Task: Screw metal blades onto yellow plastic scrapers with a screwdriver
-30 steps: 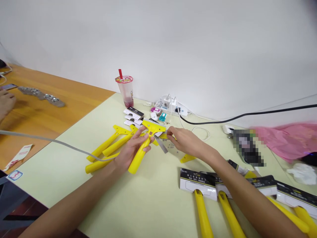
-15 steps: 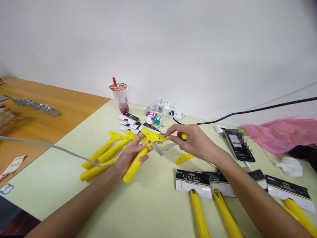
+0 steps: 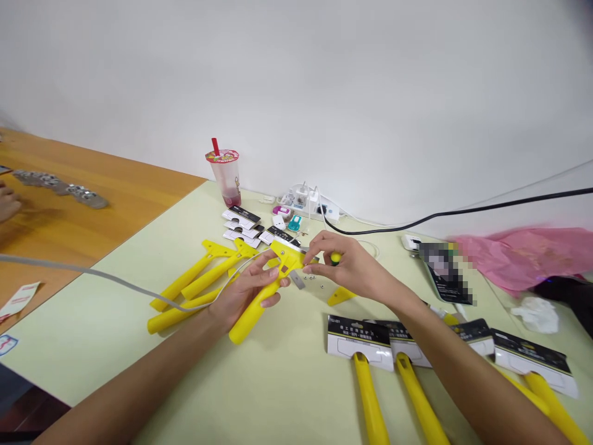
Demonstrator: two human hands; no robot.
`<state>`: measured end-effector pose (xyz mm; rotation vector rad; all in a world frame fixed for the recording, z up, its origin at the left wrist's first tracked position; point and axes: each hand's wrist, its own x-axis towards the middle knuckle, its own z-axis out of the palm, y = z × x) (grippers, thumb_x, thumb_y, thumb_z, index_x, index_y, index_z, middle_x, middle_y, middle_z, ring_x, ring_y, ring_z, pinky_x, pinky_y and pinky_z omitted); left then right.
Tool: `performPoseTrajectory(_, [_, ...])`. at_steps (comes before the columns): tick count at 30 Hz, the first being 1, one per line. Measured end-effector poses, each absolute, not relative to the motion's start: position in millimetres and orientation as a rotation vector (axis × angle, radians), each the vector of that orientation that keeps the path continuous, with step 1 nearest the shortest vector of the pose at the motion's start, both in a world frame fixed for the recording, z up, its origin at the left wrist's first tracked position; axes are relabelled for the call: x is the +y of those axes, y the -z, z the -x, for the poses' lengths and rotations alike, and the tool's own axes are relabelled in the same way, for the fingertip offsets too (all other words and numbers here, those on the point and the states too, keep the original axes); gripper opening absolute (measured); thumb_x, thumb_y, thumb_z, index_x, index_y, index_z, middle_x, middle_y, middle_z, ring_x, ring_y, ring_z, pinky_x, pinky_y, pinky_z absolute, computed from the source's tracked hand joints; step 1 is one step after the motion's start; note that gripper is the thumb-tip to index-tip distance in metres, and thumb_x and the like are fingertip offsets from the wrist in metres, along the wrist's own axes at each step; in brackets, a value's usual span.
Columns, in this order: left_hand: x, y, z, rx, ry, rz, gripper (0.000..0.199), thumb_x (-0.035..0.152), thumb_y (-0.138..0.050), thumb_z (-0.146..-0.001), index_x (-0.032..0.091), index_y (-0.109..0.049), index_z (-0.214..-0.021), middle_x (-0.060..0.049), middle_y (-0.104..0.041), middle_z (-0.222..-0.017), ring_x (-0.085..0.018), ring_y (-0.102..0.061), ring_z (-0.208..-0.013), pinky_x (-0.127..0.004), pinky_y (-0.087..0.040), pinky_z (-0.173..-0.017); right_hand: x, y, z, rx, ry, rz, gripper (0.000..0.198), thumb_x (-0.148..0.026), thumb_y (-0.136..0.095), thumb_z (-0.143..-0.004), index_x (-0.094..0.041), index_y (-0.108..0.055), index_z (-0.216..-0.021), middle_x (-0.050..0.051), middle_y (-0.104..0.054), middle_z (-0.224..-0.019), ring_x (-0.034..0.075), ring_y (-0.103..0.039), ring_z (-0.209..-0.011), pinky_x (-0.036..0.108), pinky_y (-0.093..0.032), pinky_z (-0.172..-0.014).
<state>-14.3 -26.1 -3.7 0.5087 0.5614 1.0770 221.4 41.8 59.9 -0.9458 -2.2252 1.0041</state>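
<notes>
My left hand (image 3: 250,285) is closed round the neck of a yellow scraper (image 3: 256,312), its wide head tilted up and to the right. A strip of grey metal blade shows along the head's upper edge. At the right end of that head, my right hand (image 3: 345,262) pinches with thumb and forefinger; anything between the fingertips is too small to make out. A tool with a rounded yellow end (image 3: 335,257) is tucked in the same hand, mostly hidden. Below the head lie a grey blade (image 3: 298,280), several small nuts (image 3: 311,277) and a loose yellow head plate (image 3: 341,295).
Several yellow scraper handles (image 3: 185,278) lie left, crossed by a grey cable (image 3: 115,279). Carded scrapers (image 3: 360,343) lie front right. Behind are a drink cup (image 3: 226,179), folded cards (image 3: 243,217) and a power strip (image 3: 324,207). A phone (image 3: 447,275) lies right; another person's hand (image 3: 7,203) is far left.
My right fingertips have shifted slightly left and down along the scraper head. The blade strip on the head's upper edge shows more clearly. My left hand keeps its hold.
</notes>
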Motion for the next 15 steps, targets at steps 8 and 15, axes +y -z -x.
performPoseTrajectory(8, [-28.0, 4.2, 11.1, 0.582, -1.051, -0.54, 0.037, 0.013, -0.084, -0.085, 0.024, -0.062, -0.113, -0.005, -0.066, -0.105, -0.014, -0.069, -0.085, -0.015, -0.041, -0.046, 42.3, -66.0, -220.0, -2.135, -1.167, 1.203, 0.019, -0.037, -0.084, -0.079, -0.022, -0.074, -0.085, 0.003, -0.073, -0.105, 0.018, -0.064, -0.087, 0.032, -0.048, -0.078])
performPoseTrajectory(15, [-28.3, 6.4, 11.2, 0.571, -1.014, -0.618, 0.034, 0.015, -0.082, -0.088, 0.025, -0.061, -0.114, -0.004, -0.065, -0.103, -0.013, -0.068, -0.084, -0.016, -0.042, -0.045, 49.1, -62.6, -229.4, -2.217, -1.251, 1.201, 0.034, -0.041, -0.087, -0.077, -0.023, -0.073, -0.102, 0.002, -0.074, -0.105, 0.018, -0.066, -0.092, 0.032, -0.048, -0.081])
